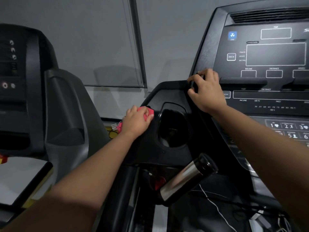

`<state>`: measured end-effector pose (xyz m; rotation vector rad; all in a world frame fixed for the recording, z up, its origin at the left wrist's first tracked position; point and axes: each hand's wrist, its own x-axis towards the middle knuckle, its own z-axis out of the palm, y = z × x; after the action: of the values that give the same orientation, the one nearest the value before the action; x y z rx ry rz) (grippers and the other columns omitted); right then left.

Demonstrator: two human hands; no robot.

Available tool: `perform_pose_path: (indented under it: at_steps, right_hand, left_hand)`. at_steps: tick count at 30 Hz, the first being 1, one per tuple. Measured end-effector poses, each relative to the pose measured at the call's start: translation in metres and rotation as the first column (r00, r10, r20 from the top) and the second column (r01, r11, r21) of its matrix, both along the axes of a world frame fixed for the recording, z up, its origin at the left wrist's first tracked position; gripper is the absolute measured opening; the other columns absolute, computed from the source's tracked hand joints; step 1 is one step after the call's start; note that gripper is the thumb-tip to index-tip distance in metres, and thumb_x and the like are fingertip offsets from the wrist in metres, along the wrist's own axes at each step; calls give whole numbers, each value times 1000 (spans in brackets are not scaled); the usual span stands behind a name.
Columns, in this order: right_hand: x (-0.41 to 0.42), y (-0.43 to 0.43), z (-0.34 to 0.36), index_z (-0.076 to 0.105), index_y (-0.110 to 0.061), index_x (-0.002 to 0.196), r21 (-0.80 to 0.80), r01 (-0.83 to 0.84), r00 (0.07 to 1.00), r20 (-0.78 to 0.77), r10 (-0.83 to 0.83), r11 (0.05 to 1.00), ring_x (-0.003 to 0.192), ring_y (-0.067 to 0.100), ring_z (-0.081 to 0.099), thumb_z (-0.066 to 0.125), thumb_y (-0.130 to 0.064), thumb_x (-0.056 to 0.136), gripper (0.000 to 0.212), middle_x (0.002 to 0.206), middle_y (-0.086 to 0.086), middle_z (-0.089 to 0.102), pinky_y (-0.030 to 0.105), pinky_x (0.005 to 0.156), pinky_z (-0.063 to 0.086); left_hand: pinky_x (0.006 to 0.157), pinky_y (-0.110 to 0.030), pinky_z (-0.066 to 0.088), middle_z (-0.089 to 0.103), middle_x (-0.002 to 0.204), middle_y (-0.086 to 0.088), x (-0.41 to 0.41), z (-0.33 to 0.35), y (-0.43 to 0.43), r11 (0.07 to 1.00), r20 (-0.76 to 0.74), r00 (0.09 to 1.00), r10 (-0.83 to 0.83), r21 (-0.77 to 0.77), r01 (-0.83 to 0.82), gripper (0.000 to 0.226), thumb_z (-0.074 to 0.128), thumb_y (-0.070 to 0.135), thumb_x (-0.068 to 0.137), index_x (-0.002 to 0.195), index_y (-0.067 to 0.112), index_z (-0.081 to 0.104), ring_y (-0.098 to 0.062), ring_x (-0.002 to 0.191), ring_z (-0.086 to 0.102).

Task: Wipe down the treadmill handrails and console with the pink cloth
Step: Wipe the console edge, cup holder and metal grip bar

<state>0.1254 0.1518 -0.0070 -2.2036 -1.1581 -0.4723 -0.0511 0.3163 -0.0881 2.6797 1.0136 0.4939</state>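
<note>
My left grip [136, 120] clutches the bunched pink cloth [149, 112] on the console [270, 55] wing just left of the cup holder [173, 129], my right grip [206, 91] curls round the console's edge, and I judge a hard sweep could snag the cloth in that hole.

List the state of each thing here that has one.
cloth: bunched, pressed on the console wing.
left grip: holds the cloth.
right grip: holds the console edge.
displays: dark.
cup holder: contents too dark to tell.
handrail: no hand on it.
</note>
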Motion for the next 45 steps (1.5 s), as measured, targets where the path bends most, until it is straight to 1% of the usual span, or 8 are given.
perform_pose_path:
  at_steps: [4,10,14,21,31,36,41,45]
  right_hand:
    - [0,1,0,61,-17,115,8,5,1000,4,-5,1000,124,27,33,54,-24,85,32,125,10,42,32,100,33]
    - [0,-3,1,61,-17,115,19,5,1000,-14,-4,1000,123,27,34,53,-22,84,32,123,10,43,32,101,33]
    - [-1,-2,1,61,-17,115,18,9,1000,-20,-9,1000,123,25,33,52,-22,84,32,123,9,42,34,97,36]
    - [-4,-2,1,61,-15,116,17,1,1000,-10,-1,1000,124,28,33,52,-21,85,32,123,11,42,35,98,36]
    - [-3,3,-1,61,-14,113,-3,28,998,56,-28,1000,117,33,36,52,-22,84,32,121,14,44,36,95,37]
    - [-1,2,-3,62,-16,112,15,30,998,52,-31,999,116,29,37,52,-23,83,32,118,12,46,32,95,34]
    - [0,2,0,62,-18,111,15,42,998,38,-42,999,116,28,37,51,-23,83,31,118,11,45,30,94,34]
    - [-2,0,-2,62,-17,110,8,37,999,20,-37,999,116,29,37,51,-21,83,30,118,11,44,31,94,35]
  left_hand:
    - [94,-40,38,47,110,-10,14,4,12,996,48,997,64,-62,-61,25,49,45,93,94,20,48,-31,108,44]
    - [86,-37,40,54,104,-6,1,-2,29,867,123,960,254,-468,-169,25,45,50,92,79,29,42,-28,97,53]
    - [83,-39,41,58,101,-10,-24,-14,22,840,147,948,283,-516,-171,25,44,46,94,78,27,39,-32,97,55]
    - [90,-39,37,54,110,-11,-77,-21,-21,869,142,931,337,-427,-249,18,43,40,97,95,22,46,-33,107,51]
    - [87,-43,41,47,119,-13,-29,-2,-28,989,-44,997,57,139,-50,32,40,37,98,116,13,50,-33,111,43]
    - [87,-48,41,40,128,-15,29,10,-10,986,-71,989,130,116,-122,41,36,43,99,127,14,42,-34,117,39]
    - [94,-43,36,44,126,-17,37,11,17,977,66,983,169,-141,-159,41,36,48,98,118,13,45,-36,119,41]
    - [97,-42,32,44,129,-18,26,14,24,879,-25,955,296,-385,-282,44,26,49,100,125,17,40,-37,121,40]
